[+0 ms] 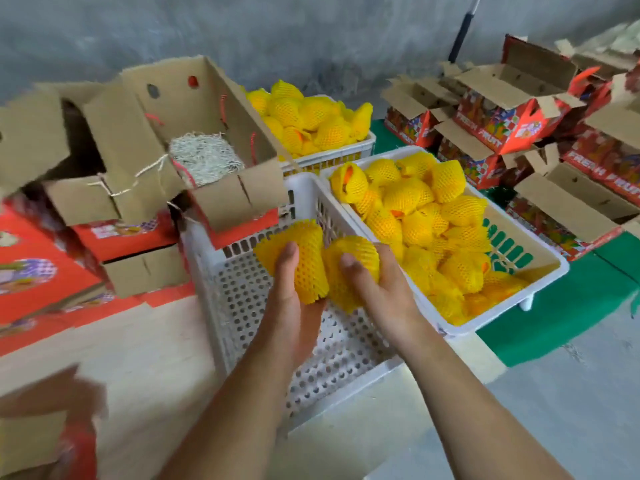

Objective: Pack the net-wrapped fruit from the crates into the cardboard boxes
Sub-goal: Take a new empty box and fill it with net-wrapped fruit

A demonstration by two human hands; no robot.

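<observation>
Packing stood early: the open box (194,133) at left held only shredded paper (204,161), the left hand (294,306) and right hand (384,289) each gripped a netted fruit (304,261) above an emptied crate (259,306), and two crates (519,271) remained full.

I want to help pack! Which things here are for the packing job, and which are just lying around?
For the job:
left hand and right hand, each holding a net-wrapped fruit
full crate
open box with shredded paper

Just lying around:
empty crate
dark pole
</observation>
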